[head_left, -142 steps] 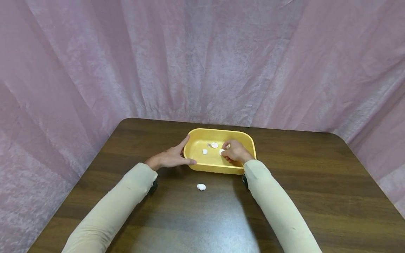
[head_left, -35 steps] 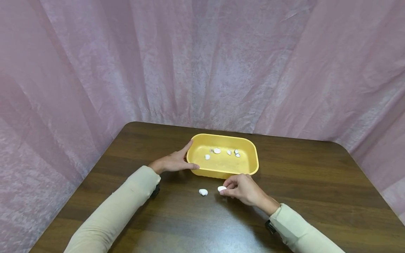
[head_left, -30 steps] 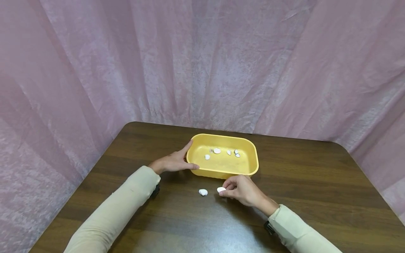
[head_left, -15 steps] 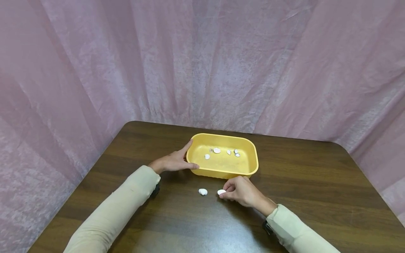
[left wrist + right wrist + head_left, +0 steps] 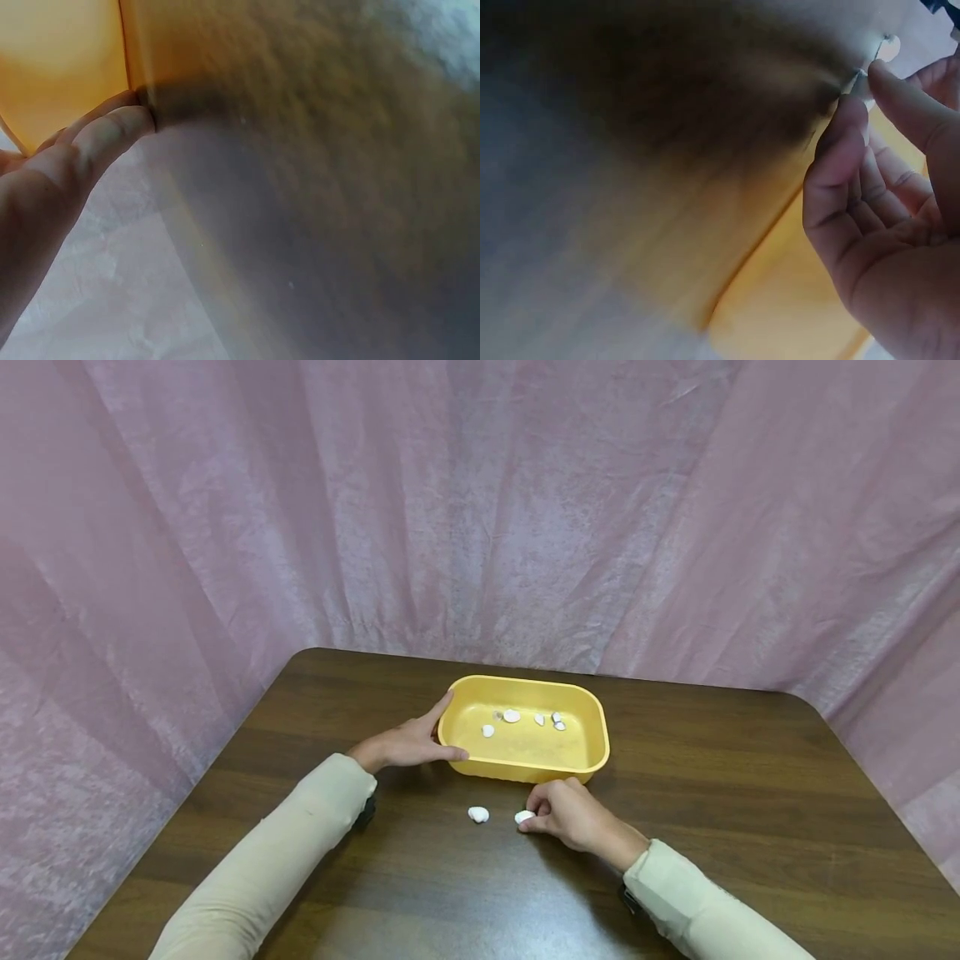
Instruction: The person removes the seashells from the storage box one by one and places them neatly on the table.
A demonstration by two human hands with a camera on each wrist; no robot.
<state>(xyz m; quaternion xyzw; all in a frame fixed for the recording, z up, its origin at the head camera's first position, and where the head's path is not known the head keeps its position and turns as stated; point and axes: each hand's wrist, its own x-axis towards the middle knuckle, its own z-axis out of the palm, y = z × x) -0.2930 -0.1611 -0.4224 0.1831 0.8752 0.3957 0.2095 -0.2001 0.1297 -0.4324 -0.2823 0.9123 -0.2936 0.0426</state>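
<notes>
Head view shows the right hand with a white shell in its grip, pinched between thumb and fingers. The shell is low over the tabletop, in front of the yellow tray and just beside a second shell. The left hand has its thumb and fingers spread apart round the left end of the tray, and they touch it.

The step in hand looks like putting the shell down near the other one, while the left hand holds the tray still. The next move seems to call for a soft touch: rest the shell flat, then let go without bumping its neighbor. More small white pieces lie in the tray, so the job does not look finished.

Some parts are hard to see. The fingers hide part of the pinched shell, and I cannot tell if it touches the wood yet. One bit in the tray is pale and see-through, too small to name. The left wrist view cuts off much of the hand. The right wrist view is dim and blurry, with a dark thing cut off at its top corner.
</notes>
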